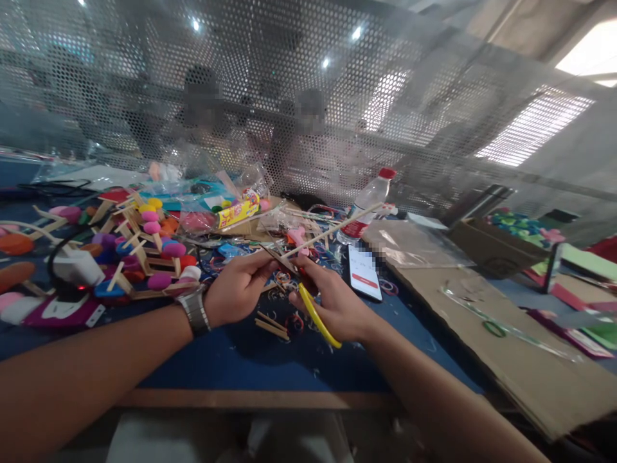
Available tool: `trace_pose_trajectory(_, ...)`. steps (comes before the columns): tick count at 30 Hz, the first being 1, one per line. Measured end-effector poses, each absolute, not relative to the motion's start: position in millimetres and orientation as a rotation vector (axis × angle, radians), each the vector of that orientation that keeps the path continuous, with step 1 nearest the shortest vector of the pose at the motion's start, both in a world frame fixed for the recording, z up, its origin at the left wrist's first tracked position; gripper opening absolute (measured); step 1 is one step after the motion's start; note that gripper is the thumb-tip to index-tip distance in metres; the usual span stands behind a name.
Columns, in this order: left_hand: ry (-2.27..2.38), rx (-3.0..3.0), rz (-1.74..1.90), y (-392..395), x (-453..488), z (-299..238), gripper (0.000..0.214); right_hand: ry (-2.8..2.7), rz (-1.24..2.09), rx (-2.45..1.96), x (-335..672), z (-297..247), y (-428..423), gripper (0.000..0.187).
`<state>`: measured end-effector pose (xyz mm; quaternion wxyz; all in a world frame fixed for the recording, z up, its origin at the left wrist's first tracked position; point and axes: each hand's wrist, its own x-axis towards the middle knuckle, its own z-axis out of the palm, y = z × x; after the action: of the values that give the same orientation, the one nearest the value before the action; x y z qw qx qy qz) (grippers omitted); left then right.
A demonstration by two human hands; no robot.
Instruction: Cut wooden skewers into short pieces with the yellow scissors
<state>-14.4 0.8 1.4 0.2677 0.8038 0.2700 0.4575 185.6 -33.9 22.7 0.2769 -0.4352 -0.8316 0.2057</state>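
Note:
My left hand [237,287], with a metal watch [195,312] on its wrist, pinches the near end of a bundle of thin wooden sticks [332,230] that reaches up and to the right. My right hand [332,302] is closed beside it, fingers on the same stick joint, with a yellow rubber band [319,317] stretched from its fingertips down along the palm. Both hands hover just above the blue table cloth [270,360]. Two loose short sticks [271,325] lie under them among scattered rubber bands.
Stick models with coloured foam balls [144,247] crowd the left. A phone [364,272] lies right of my hands, a red-capped water bottle [369,199] behind it. Flat cardboard [491,321] and a cardboard box [496,241] fill the right. A perforated metal screen [299,96] stands behind, people beyond it.

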Motion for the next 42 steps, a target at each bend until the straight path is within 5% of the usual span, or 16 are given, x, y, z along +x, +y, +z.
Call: trace_pose_trajectory(42, 0.649, 2.188, 1.155, 1.8, -13.6, 0.5, 0.030, -2.199, 0.542, -1.148, 183.8, 17.0, -33.5, 0.039)
